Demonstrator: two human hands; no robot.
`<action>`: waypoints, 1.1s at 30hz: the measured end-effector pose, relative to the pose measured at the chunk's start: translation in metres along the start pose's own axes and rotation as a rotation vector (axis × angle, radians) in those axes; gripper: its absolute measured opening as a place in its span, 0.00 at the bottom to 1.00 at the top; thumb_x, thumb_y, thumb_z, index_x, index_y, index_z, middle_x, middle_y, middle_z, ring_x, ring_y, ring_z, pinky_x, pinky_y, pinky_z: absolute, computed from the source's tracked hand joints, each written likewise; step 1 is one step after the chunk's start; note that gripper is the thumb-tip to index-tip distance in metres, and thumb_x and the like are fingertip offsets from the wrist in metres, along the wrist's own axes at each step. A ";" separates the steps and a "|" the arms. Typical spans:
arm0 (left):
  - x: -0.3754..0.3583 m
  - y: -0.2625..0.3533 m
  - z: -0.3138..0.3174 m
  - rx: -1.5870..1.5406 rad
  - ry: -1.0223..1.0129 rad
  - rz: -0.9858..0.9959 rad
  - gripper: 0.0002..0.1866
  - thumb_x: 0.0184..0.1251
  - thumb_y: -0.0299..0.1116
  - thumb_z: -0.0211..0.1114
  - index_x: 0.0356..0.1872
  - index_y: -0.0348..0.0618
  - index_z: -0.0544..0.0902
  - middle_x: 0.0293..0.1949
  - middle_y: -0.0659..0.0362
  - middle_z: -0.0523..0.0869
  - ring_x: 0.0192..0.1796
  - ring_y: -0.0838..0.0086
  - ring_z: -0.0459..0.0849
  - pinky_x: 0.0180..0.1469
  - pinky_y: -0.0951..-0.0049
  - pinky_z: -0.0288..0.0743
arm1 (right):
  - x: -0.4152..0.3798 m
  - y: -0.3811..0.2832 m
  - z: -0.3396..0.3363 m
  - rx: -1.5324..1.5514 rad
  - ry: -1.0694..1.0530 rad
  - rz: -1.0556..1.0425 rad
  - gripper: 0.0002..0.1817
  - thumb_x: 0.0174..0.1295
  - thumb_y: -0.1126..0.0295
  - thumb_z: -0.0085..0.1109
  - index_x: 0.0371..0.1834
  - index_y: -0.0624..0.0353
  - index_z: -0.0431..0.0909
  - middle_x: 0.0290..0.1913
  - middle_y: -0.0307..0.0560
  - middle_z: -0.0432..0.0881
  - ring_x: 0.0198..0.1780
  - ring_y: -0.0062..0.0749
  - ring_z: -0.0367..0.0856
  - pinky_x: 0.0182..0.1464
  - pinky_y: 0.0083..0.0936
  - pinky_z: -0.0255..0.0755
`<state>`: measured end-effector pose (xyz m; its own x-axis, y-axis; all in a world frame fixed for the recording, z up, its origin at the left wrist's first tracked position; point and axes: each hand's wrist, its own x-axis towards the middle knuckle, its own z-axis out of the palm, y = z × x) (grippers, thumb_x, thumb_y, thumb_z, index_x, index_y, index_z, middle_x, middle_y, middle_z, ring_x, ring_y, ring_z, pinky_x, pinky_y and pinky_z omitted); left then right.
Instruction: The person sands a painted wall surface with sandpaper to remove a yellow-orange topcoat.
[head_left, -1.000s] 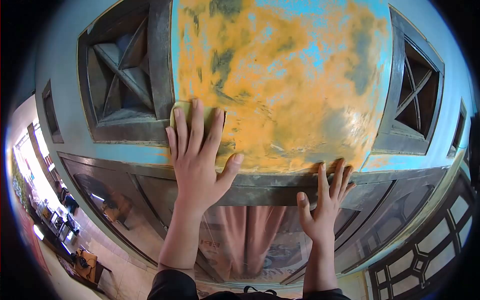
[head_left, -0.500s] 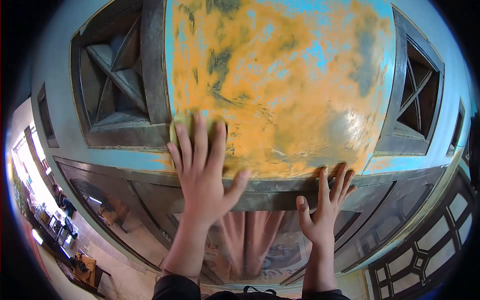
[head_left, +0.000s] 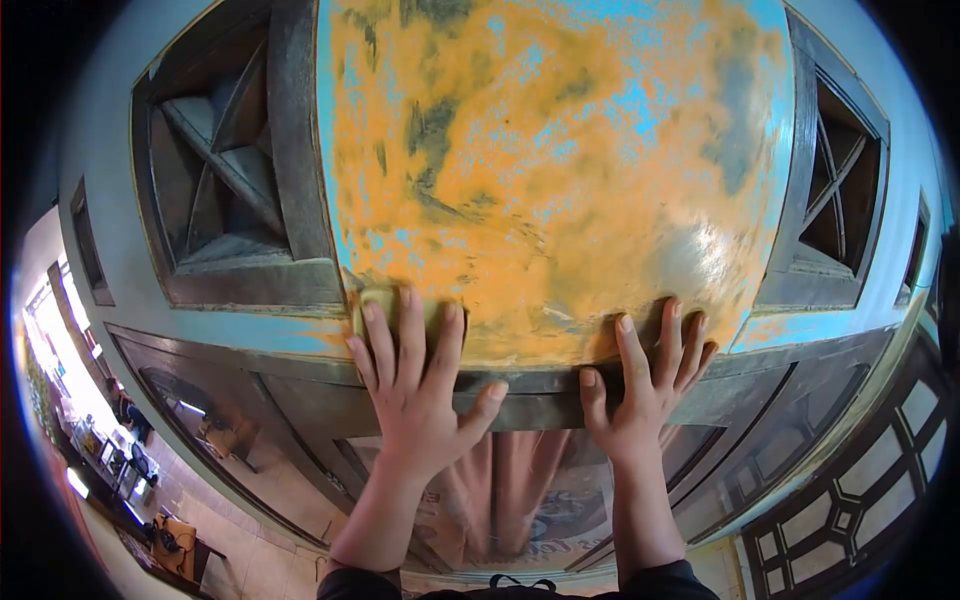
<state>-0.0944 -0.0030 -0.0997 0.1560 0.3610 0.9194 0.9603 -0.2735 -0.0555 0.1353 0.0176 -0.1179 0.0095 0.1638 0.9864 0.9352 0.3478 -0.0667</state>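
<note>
My left hand (head_left: 420, 400) lies with fingers spread over a yellowish-olive sanding pad (head_left: 384, 299), pressing it against the lower left of a panel (head_left: 560, 200). Only the pad's edges show around the fingers; its underside is hidden. Patchy orange and grey cover the panel, with light blue showing through. At the panel's lower right, my right hand (head_left: 645, 395) rests with nothing in it, fingers apart and tips on the orange surface. Its palm is beside the dark wooden frame rail (head_left: 535, 408) below the panel.
Dark wooden vents with crossed slats, a left vent (head_left: 225, 165) and a right vent (head_left: 835, 185), flank the panel. Below are glass panes with a pink curtain (head_left: 495, 490). A wooden table (head_left: 178, 545) stands at lower left, a dark lattice (head_left: 845, 505) at lower right.
My left hand and the pad have slid down and slightly right on the panel. My right hand has shifted up and a little left, its fingers now farther onto the orange surface.
</note>
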 end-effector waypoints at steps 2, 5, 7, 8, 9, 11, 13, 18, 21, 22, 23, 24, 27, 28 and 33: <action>0.020 -0.006 -0.012 -0.012 0.004 0.000 0.45 0.69 0.64 0.55 0.77 0.39 0.64 0.81 0.40 0.52 0.83 0.38 0.41 0.77 0.35 0.29 | -0.004 0.001 0.006 0.010 0.053 -0.007 0.25 0.65 0.49 0.60 0.66 0.35 0.80 0.79 0.53 0.63 0.82 0.64 0.47 0.79 0.65 0.25; 0.041 -0.014 -0.020 0.008 0.040 0.020 0.46 0.69 0.64 0.55 0.77 0.38 0.64 0.81 0.40 0.52 0.83 0.39 0.42 0.77 0.35 0.30 | -0.009 0.005 0.010 0.053 0.079 -0.005 0.23 0.66 0.49 0.58 0.63 0.37 0.82 0.77 0.53 0.66 0.82 0.63 0.49 0.80 0.63 0.26; 0.025 -0.008 -0.011 0.021 0.026 0.006 0.46 0.70 0.65 0.54 0.77 0.37 0.64 0.81 0.40 0.52 0.83 0.39 0.42 0.77 0.35 0.30 | -0.015 0.007 0.011 0.067 0.078 -0.006 0.22 0.66 0.50 0.58 0.62 0.37 0.82 0.77 0.54 0.66 0.82 0.63 0.50 0.80 0.63 0.26; 0.008 0.000 -0.004 0.032 0.009 -0.002 0.46 0.70 0.65 0.54 0.77 0.37 0.64 0.81 0.40 0.52 0.83 0.39 0.41 0.78 0.35 0.30 | -0.017 0.008 0.012 0.073 0.076 -0.005 0.22 0.66 0.50 0.57 0.62 0.38 0.82 0.77 0.54 0.66 0.82 0.63 0.50 0.80 0.63 0.26; -0.001 0.005 0.001 0.042 -0.008 -0.005 0.46 0.70 0.65 0.54 0.77 0.37 0.64 0.81 0.40 0.52 0.83 0.39 0.41 0.78 0.35 0.30 | -0.017 0.009 0.012 0.078 0.077 -0.008 0.22 0.66 0.50 0.57 0.62 0.38 0.82 0.77 0.54 0.66 0.82 0.63 0.50 0.80 0.63 0.26; -0.001 0.002 0.005 0.050 0.022 0.019 0.46 0.70 0.65 0.54 0.78 0.38 0.63 0.81 0.39 0.52 0.83 0.39 0.42 0.78 0.36 0.29 | -0.018 0.010 0.012 0.080 0.076 -0.017 0.22 0.66 0.51 0.57 0.63 0.38 0.82 0.77 0.54 0.66 0.82 0.63 0.50 0.79 0.64 0.26; 0.025 -0.002 -0.010 0.009 0.025 0.018 0.47 0.69 0.65 0.55 0.78 0.38 0.63 0.81 0.39 0.52 0.83 0.39 0.42 0.78 0.36 0.29 | -0.019 0.009 0.011 0.074 0.069 -0.014 0.23 0.65 0.52 0.57 0.63 0.38 0.82 0.77 0.54 0.66 0.82 0.63 0.49 0.79 0.64 0.26; 0.034 -0.001 -0.014 0.017 0.024 -0.002 0.47 0.68 0.64 0.56 0.78 0.37 0.62 0.81 0.39 0.52 0.83 0.39 0.41 0.78 0.36 0.28 | -0.018 0.009 0.010 0.082 0.058 -0.014 0.24 0.63 0.53 0.58 0.64 0.37 0.81 0.78 0.55 0.65 0.82 0.63 0.49 0.79 0.65 0.25; 0.002 0.014 -0.003 -0.001 -0.045 0.022 0.47 0.69 0.65 0.55 0.78 0.37 0.62 0.81 0.39 0.52 0.83 0.39 0.41 0.78 0.36 0.27 | -0.018 0.011 0.010 0.089 0.058 -0.017 0.24 0.64 0.53 0.58 0.64 0.36 0.81 0.78 0.55 0.65 0.82 0.63 0.49 0.79 0.65 0.25; 0.005 0.012 -0.005 0.029 -0.050 0.031 0.47 0.70 0.65 0.54 0.78 0.37 0.63 0.81 0.39 0.52 0.83 0.39 0.41 0.78 0.36 0.28 | -0.018 0.010 0.009 0.087 0.054 -0.013 0.23 0.64 0.53 0.58 0.63 0.36 0.81 0.78 0.55 0.66 0.82 0.63 0.49 0.79 0.65 0.25; 0.009 0.008 -0.008 0.015 -0.045 0.027 0.47 0.70 0.65 0.54 0.78 0.37 0.63 0.81 0.39 0.52 0.83 0.39 0.41 0.78 0.36 0.28 | -0.018 0.009 0.008 0.085 0.046 -0.011 0.23 0.64 0.53 0.58 0.63 0.36 0.82 0.78 0.55 0.66 0.82 0.63 0.49 0.79 0.65 0.25; 0.019 0.004 -0.013 -0.001 -0.037 0.025 0.46 0.70 0.65 0.54 0.78 0.37 0.63 0.81 0.39 0.52 0.83 0.39 0.41 0.78 0.36 0.28 | -0.019 0.009 0.008 0.085 0.048 -0.009 0.23 0.64 0.52 0.58 0.63 0.36 0.82 0.77 0.54 0.66 0.82 0.63 0.49 0.79 0.65 0.25; 0.042 0.000 -0.024 -0.023 -0.008 0.016 0.46 0.70 0.63 0.54 0.78 0.37 0.62 0.81 0.39 0.51 0.83 0.38 0.41 0.78 0.36 0.28 | -0.018 0.010 0.009 0.084 0.058 -0.009 0.23 0.64 0.52 0.59 0.62 0.36 0.82 0.77 0.54 0.66 0.82 0.63 0.49 0.79 0.65 0.26; 0.040 0.000 -0.021 -0.014 -0.006 0.013 0.46 0.70 0.63 0.54 0.78 0.37 0.62 0.81 0.39 0.51 0.83 0.38 0.41 0.78 0.36 0.28 | -0.019 0.010 0.008 0.085 0.058 -0.007 0.23 0.64 0.52 0.59 0.62 0.36 0.82 0.77 0.54 0.66 0.82 0.63 0.49 0.79 0.65 0.26; -0.004 0.011 0.000 0.047 -0.068 0.035 0.47 0.69 0.64 0.55 0.77 0.37 0.63 0.81 0.37 0.51 0.82 0.36 0.41 0.77 0.34 0.30 | -0.019 0.010 0.010 0.089 0.058 -0.006 0.22 0.65 0.51 0.58 0.62 0.35 0.82 0.77 0.55 0.66 0.82 0.63 0.50 0.79 0.64 0.26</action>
<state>-0.0847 -0.0078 -0.1042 0.2033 0.4119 0.8883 0.9636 -0.2450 -0.1070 0.1410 0.0270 -0.1388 0.0263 0.1087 0.9937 0.9003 0.4294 -0.0708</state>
